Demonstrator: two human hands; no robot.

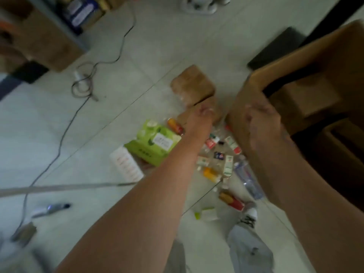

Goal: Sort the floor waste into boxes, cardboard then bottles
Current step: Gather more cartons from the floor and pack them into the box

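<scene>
Head: left fingers (204,110), perhaps on cardboard (193,83)

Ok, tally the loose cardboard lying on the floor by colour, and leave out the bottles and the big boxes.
Green carton: 1
White carton with red print: 1
Brown cardboard pieces: 2, overlapping, though the blur makes that uncertain
Total: 4

**Tiled floor, strewn with waste**

The pale tiled floor (137,56) carries a brown cardboard piece (193,83) and a green carton (151,144) beside a white carton (126,164). Small bottles (228,166) (labels too blurred to read) are scattered near a large open box (315,62). A grey cable (94,97) lies coiled well apart.
</scene>
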